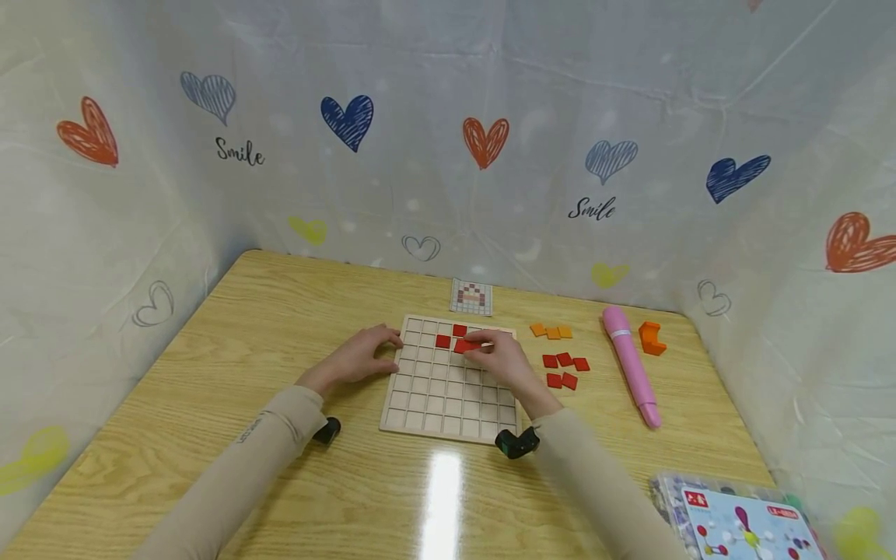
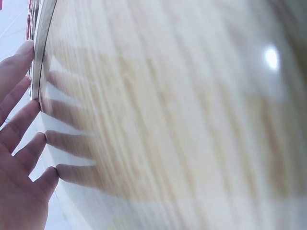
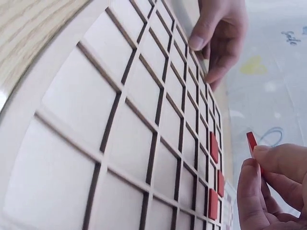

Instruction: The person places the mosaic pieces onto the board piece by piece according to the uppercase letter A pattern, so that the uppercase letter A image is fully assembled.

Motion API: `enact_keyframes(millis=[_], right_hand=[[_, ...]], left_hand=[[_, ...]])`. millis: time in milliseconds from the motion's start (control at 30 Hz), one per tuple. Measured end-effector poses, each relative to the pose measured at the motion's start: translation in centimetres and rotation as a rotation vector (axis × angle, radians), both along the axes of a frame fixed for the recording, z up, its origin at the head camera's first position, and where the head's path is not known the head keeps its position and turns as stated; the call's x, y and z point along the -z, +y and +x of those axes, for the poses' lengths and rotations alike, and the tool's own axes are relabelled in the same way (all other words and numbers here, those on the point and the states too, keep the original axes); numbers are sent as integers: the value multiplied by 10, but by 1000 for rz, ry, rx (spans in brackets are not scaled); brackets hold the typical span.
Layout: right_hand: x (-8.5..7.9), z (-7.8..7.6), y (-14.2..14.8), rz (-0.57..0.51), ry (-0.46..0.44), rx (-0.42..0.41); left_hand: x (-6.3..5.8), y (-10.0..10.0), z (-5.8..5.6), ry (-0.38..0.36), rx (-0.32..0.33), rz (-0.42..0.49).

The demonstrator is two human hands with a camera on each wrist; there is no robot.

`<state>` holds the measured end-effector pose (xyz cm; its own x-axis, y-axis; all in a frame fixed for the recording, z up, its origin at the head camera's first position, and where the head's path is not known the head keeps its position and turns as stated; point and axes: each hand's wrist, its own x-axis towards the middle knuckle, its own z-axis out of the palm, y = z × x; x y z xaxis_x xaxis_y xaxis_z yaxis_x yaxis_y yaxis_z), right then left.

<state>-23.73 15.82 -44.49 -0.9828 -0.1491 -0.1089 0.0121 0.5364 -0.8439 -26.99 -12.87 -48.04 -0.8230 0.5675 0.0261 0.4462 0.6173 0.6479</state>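
A wooden grid board (image 1: 434, 405) lies on the table, with three red square tiles in cells near its far edge, such as the red tile (image 3: 213, 146). My right hand (image 1: 500, 359) is over the far right part of the board. Between thumb and fingers it pinches another red tile (image 3: 252, 140), held above the board in the right wrist view. My left hand (image 1: 357, 359) rests at the board's left edge, thumb and fingertips against the side and fingers spread in the left wrist view.
Right of the board lie several loose red tiles (image 1: 565, 359) and three orange tiles (image 1: 554, 333). Beyond its far edge is a small pattern card (image 1: 472, 297). Farther right are a pink pen-shaped object (image 1: 631, 365), an orange bracket-shaped piece (image 1: 651, 339) and a clear box (image 1: 742, 517).
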Motion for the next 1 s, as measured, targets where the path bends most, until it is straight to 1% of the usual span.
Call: enact_keyframes(millis=[100, 333, 633, 867, 1000], right_hand=[[3, -1, -7, -28, -5, 3], [12, -4, -24, 37, 15, -8], [21, -9, -39, 37, 6, -26], [22, -10, -49, 32, 29, -62], [23, -12, -53, 57, 55, -81]], left_hand=[[0, -1, 0, 5, -2, -7], [-1, -1, 0, 11, 6, -16], [-4, 0, 0, 13, 12, -22], [-2, 1, 0, -17, -8, -31], [-3, 1, 1, -13, -7, -22]])
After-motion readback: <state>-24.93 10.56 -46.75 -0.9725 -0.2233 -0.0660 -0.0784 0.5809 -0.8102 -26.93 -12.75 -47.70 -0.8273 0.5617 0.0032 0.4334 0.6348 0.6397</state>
